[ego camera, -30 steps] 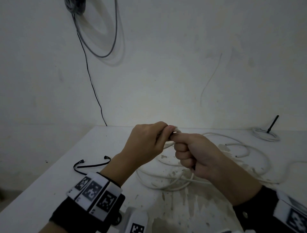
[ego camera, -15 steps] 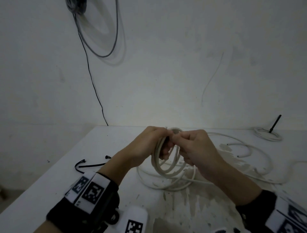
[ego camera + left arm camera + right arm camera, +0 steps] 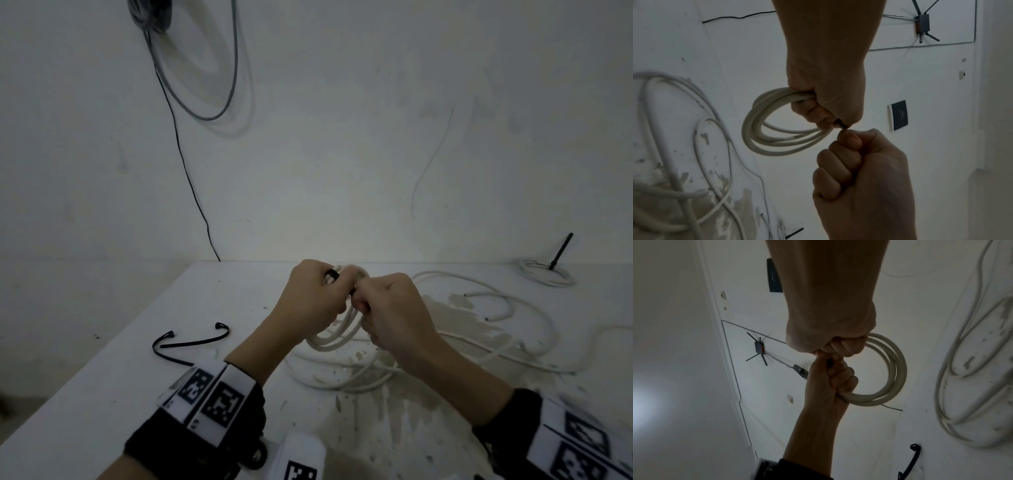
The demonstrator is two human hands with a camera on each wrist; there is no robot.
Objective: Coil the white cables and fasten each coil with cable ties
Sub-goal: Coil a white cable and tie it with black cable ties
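A small coil of white cable (image 3: 334,339) hangs between my hands above the table (image 3: 102,394). My left hand (image 3: 308,301) grips the top of the coil (image 3: 760,134), and a black cable tie (image 3: 332,274) wraps over the strands by its fingers. My right hand (image 3: 394,308) is a fist directly against the left and pinches the tie's tail (image 3: 840,126) between thumb and forefinger. In the right wrist view the coil (image 3: 898,369) curves from behind my right fingers round to my left palm. The tie's head is hidden in the fingers.
Spare black cable ties (image 3: 191,342) lie on the table to the left. Loose white cable (image 3: 479,329) sprawls under and right of my hands. A tied white coil (image 3: 544,274) sits at the far right by the wall. Grey cable (image 3: 212,85) hangs on the wall.
The fists were pressed together with the coil hidden. The coil has since dropped into view between them, and the black tie now shows over its top as the right hand draws slightly right.
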